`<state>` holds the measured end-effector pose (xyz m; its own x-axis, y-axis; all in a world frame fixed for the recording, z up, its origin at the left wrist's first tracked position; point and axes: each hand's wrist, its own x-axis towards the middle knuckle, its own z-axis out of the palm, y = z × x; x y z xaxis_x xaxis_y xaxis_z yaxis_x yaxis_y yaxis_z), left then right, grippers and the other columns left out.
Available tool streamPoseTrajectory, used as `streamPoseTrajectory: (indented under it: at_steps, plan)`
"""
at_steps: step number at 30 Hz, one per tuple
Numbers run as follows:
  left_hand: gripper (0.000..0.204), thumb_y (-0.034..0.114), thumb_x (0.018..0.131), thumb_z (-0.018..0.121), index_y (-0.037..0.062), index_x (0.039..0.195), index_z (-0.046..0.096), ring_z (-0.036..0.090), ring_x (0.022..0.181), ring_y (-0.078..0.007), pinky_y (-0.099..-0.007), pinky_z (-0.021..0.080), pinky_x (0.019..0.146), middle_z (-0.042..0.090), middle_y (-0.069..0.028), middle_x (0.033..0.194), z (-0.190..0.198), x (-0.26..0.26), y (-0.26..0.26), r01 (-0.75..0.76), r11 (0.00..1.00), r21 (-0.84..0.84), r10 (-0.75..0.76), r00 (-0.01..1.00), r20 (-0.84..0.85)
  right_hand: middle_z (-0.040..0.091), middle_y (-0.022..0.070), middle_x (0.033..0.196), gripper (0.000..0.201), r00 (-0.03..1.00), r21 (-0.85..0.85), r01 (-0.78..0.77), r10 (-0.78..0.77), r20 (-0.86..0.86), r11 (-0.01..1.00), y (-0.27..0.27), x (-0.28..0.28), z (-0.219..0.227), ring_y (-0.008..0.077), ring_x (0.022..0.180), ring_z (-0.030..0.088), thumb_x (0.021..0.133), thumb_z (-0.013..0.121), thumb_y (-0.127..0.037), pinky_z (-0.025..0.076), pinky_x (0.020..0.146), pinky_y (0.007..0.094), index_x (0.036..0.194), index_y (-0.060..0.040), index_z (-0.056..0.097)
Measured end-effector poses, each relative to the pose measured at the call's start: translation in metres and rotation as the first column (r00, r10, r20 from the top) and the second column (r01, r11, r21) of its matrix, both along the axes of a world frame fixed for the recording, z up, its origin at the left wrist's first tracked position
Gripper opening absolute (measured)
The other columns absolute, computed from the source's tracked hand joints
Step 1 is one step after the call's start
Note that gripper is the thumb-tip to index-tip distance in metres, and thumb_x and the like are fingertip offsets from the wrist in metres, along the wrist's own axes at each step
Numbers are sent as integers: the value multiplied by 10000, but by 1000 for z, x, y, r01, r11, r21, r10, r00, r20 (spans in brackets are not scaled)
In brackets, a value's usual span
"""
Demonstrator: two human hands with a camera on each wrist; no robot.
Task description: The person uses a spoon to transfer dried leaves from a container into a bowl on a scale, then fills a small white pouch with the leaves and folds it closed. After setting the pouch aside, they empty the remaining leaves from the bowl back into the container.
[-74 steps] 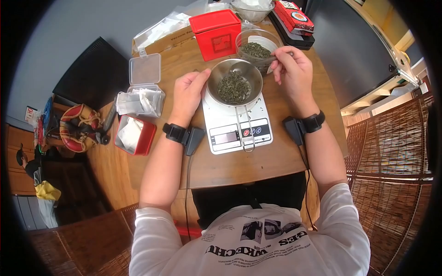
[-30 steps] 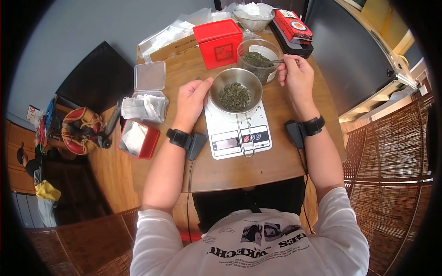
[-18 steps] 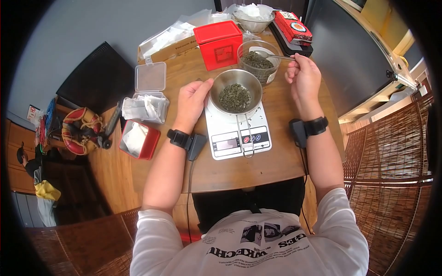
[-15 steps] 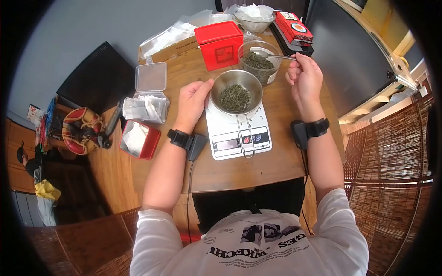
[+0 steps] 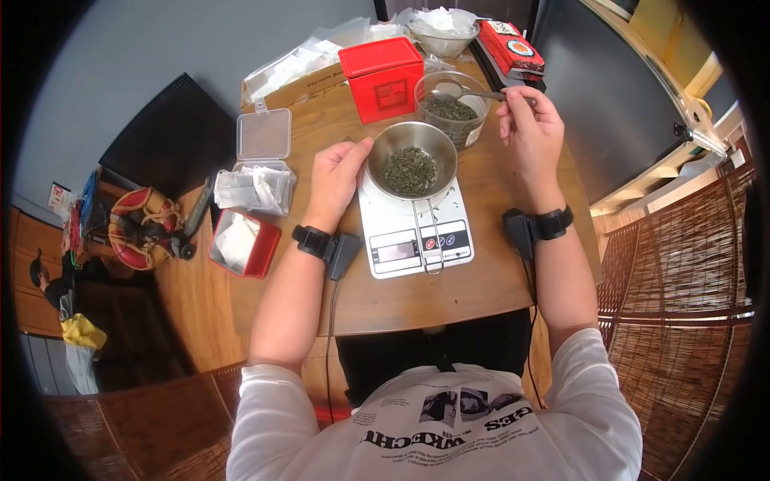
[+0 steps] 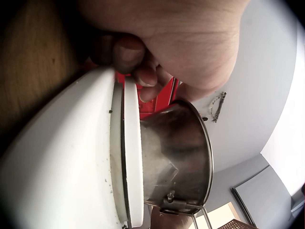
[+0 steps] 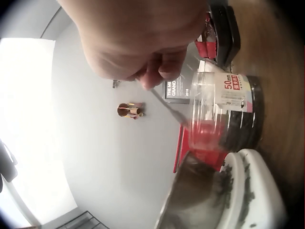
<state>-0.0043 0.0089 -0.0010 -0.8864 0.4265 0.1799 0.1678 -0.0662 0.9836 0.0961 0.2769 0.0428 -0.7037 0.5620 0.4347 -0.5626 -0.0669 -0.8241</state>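
A metal cup [image 5: 411, 160] with a folded wire handle stands on the white kitchen scale [image 5: 417, 240], dried green leaves [image 5: 410, 171] inside it. My left hand [image 5: 335, 176] holds the cup at its left rim, thumb on top; in the left wrist view the fingers [image 6: 128, 52] curl beside the scale's round platform [image 6: 134, 157]. Between thumb and fingers my right hand [image 5: 532, 138] pinches the handle end of a metal spoon [image 5: 481, 94]. The spoon's bowl is over a clear round tub [image 5: 473, 132] partly filled with the same dark leaves [image 5: 451, 108].
Behind the cup stands a lidded red box [image 5: 382, 80]. A clear plastic case [image 5: 255, 188] and an open red tin [image 5: 245, 244], both with white pouches, are at left. Farther back are a glass bowl [image 5: 441, 36] and a red package [image 5: 512, 48]. Leaf bits lie on the scale.
The spoon has come up out of the leaves in the tub, its bowl now higher near the far rim. My right hand has shifted slightly right. The left hand stays at the cup.
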Motion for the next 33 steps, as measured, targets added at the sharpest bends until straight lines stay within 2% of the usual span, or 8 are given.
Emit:
streamPoseTrajectory:
  at_steps: [2,6,13,17,19,22,29,33]
  plan:
    - [412,229,981,656,72,610,571,394,508,-32,-242,287,477,488,51,553,3,3,0,-8,1000,2,8,1000,17,642,36,736,145,976,191,146,-173,129,971,3,-7,-8,61,563,538,989,631,-133,409,508,212,1035,-1,668]
    - [407,230,978,659,66,615,577,401,514,-33,-240,292,484,492,50,555,5,3,0,-10,1000,-26,11,1000,20,631,-8,710,158,945,394,122,-228,234,911,6,-15,-24,40,612,554,970,643,-154,424,538,212,997,-3,680]
    - [371,287,976,651,88,666,606,390,458,-43,-232,246,436,485,39,547,-3,-2,-1,-14,999,-38,13,999,-34,625,6,696,151,946,139,61,-102,308,988,-1,-11,-18,54,538,532,965,630,-159,402,479,219,958,-10,656]
    - [379,292,974,653,91,658,594,389,455,-44,-231,243,430,482,37,545,2,1,0,-15,999,-42,15,1000,-14,616,36,700,160,948,35,91,-97,302,995,-3,-10,-16,79,489,519,970,608,-149,384,431,237,969,9,632]
    - [405,237,980,658,61,622,588,401,514,-35,-246,287,484,486,49,555,5,3,0,-19,999,-43,20,999,27,606,66,709,173,962,-92,107,-80,263,990,-4,-10,-15,100,465,508,975,589,-138,379,408,251,961,33,607]
    - [405,235,982,654,64,621,586,398,512,-35,-245,284,484,483,51,554,3,2,0,-12,999,-30,12,1000,18,604,88,728,175,971,-178,112,-70,228,978,2,-12,-20,115,468,509,977,579,-128,390,407,263,957,46,582]
    - [411,235,984,651,65,617,580,398,514,-35,-243,286,488,482,52,555,2,0,-1,-16,999,-40,16,1000,18,600,102,770,169,974,-280,112,-50,219,953,13,-15,-24,128,493,513,978,579,-126,407,421,284,980,43,563]
    - [409,231,985,650,67,617,579,398,514,-35,-243,287,490,482,52,553,2,1,0,-20,999,-46,21,1000,22,588,96,764,169,987,-345,81,-26,160,935,14,-9,-16,122,483,491,972,588,-130,375,416,273,980,38,569]
